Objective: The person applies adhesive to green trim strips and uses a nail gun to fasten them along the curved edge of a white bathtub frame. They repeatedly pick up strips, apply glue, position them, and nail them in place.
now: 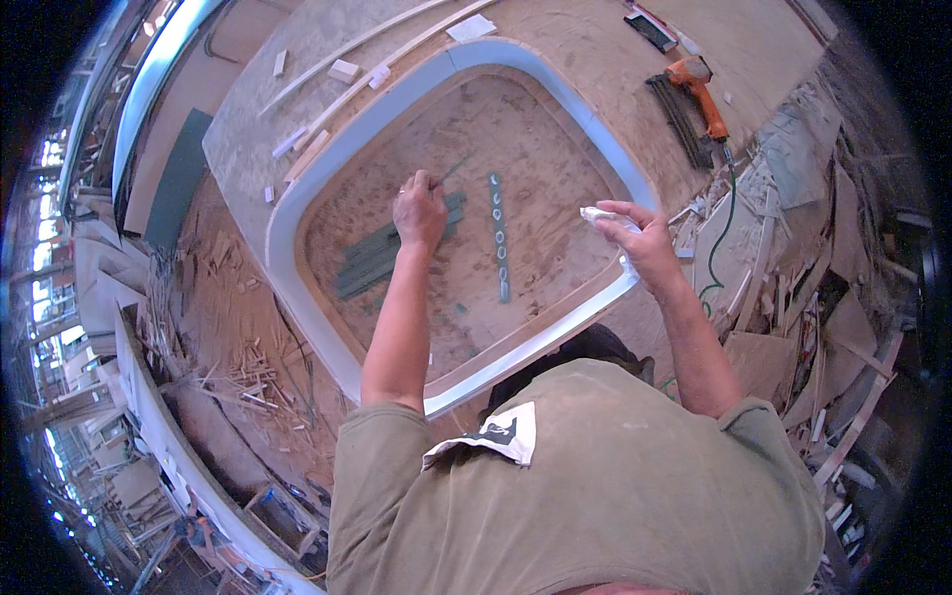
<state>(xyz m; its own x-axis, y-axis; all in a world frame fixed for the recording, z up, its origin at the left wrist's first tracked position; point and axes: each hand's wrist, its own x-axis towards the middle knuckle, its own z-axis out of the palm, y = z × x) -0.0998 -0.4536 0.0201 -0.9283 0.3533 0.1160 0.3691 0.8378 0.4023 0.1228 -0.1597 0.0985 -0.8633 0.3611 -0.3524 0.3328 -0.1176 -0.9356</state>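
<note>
My left hand [420, 210] is closed in a pinch above the table, inside a rounded frame [327, 171] with a pale blue-white face. From its fingertips a thin green strip [456, 167] sticks out, seen nearly edge-on. Below that hand lies a loose stack of flat green strips [382, 253]. To its right another green strip [501, 238] lies alone, with several whitish, ring-like wet dabs along it. Over the frame's right side, my right hand [645, 243] grips a small white squeeze bottle [596, 214], its tip pointing left and its body mostly hidden by the fingers.
An orange nail gun [694, 94] with a green hose [722, 228] lies at the far right. Wood strips and small blocks [344, 70] lie beyond the frame. Scrap wood [773, 288] heaps on the right, and offcuts [260, 382] litter the left.
</note>
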